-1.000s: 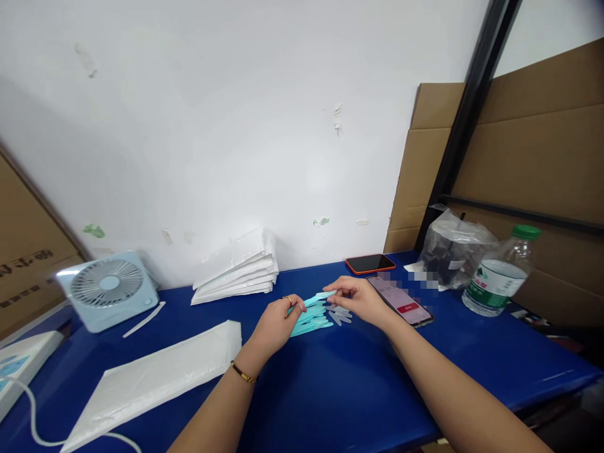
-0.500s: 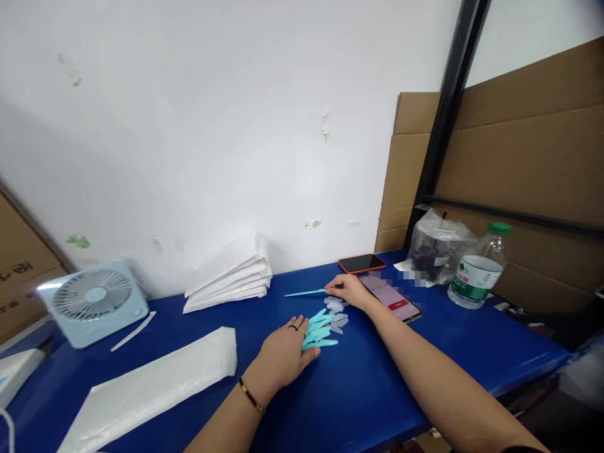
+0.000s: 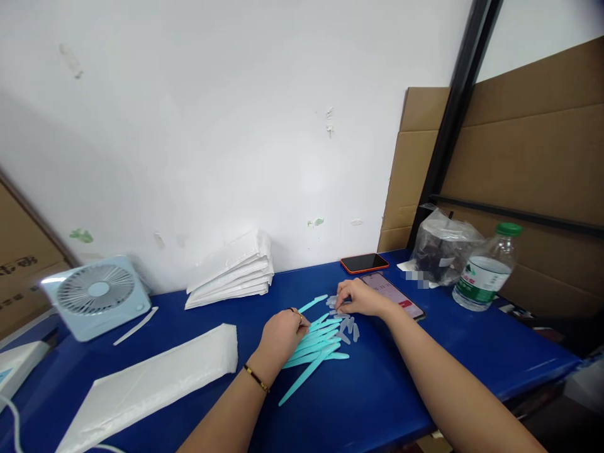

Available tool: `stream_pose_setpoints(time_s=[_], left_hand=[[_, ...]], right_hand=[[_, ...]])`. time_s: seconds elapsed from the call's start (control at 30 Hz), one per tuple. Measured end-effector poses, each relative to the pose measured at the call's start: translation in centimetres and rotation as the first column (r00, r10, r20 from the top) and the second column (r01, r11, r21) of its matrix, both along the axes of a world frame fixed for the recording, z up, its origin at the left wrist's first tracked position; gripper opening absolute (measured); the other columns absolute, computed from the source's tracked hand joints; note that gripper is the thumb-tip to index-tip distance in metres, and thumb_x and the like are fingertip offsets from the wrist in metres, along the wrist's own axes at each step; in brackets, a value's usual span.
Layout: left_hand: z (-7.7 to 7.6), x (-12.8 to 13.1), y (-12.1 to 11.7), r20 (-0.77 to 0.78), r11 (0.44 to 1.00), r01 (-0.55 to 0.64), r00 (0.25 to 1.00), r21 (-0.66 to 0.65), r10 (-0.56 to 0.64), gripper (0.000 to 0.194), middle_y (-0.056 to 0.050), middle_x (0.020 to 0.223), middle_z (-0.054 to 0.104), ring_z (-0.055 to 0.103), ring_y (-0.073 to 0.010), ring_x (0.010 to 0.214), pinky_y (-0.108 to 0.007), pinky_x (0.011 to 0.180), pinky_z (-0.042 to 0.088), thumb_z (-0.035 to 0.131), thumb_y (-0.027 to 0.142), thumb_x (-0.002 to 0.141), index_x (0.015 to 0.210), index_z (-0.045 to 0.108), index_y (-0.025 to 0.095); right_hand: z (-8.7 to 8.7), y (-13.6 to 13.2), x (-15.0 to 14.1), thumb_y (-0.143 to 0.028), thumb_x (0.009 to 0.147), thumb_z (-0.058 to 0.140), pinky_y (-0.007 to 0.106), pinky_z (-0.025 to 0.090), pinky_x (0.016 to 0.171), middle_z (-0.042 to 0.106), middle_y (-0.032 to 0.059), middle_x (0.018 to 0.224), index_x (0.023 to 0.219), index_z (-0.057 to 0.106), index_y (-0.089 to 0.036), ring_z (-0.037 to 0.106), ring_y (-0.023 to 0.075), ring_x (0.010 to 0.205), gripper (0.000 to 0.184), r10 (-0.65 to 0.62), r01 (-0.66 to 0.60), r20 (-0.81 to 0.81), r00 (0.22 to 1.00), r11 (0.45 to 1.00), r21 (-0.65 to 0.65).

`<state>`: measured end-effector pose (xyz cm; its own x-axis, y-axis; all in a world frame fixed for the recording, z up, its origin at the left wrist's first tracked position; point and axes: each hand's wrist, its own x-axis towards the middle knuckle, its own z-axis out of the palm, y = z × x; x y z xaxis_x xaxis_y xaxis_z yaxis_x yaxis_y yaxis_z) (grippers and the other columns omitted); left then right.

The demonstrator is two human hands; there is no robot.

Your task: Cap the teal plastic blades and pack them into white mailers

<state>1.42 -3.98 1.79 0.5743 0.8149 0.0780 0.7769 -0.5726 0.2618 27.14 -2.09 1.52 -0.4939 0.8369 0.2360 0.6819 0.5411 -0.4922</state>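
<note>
Several turquoise eyebrow razors (image 3: 318, 346) lie in a loose fan on the blue table, their heads towards the right. My left hand (image 3: 282, 336) is over their handle side, fingers closed on one razor (image 3: 314, 303) that sticks out up and to the right. Small clear plastic caps (image 3: 350, 325) are scattered just right of the razor heads. Among these caps is my right hand (image 3: 355, 298), with thumb and fingers pinched together at a cap; its fingertips partly hide it.
Two phones, one orange-edged (image 3: 364, 263) and one with a lit screen (image 3: 396, 294), lie behind my right hand. A water bottle (image 3: 486, 270) and a bagged cup (image 3: 441, 248) stand right. Leftwards are a white padded packet (image 3: 160, 384), stacked packets (image 3: 231, 274) and a fan (image 3: 97, 296).
A razor formerly in my right hand is now in my left. My right hand has come down to the caps. My left hand has lifted off the razors, which now lie more spread out.
</note>
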Motion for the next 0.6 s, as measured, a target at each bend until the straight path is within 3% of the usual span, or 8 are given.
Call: stream_pose_setpoints(time_s=[0.33, 0.6], left_hand=[[-0.6, -1.0, 1.3, 0.119, 0.996, -0.041, 0.992, -0.082, 0.05, 0.018, 0.0, 0.091, 0.068, 0.059, -0.0159, 0.081, -0.023, 0.068, 0.041, 0.053, 0.021, 0.076, 0.081, 0.069, 0.025], [-1.6, -1.1, 2.6, 0.188, 0.999, -0.006, 0.982, -0.035, 0.012, 0.017, 0.0, 0.094, 0.067, 0.058, -0.0159, 0.087, -0.024, 0.076, 0.041, 0.054, 0.022, 0.077, 0.085, 0.069, 0.024]], right_hand=[[-1.2, 0.4, -1.4, -0.032, 0.072, 0.066, 0.022, 0.042, 0.061, 0.063, 0.003, 0.077, 0.076, 0.073, -0.022, 0.059, 0.0138, 0.068, 0.013, 0.018, -0.019, -0.051, 0.999, 1.0, -0.008], [-1.2, 0.4, -3.7, -0.029, 0.073, 0.066, 0.023, 0.042, 0.066, 0.066, 0.0024, 0.074, 0.076, 0.073, -0.023, 0.059, 0.0152, 0.073, 0.01, 0.019, -0.018, -0.027, 0.999, 0.998, 0.061]])
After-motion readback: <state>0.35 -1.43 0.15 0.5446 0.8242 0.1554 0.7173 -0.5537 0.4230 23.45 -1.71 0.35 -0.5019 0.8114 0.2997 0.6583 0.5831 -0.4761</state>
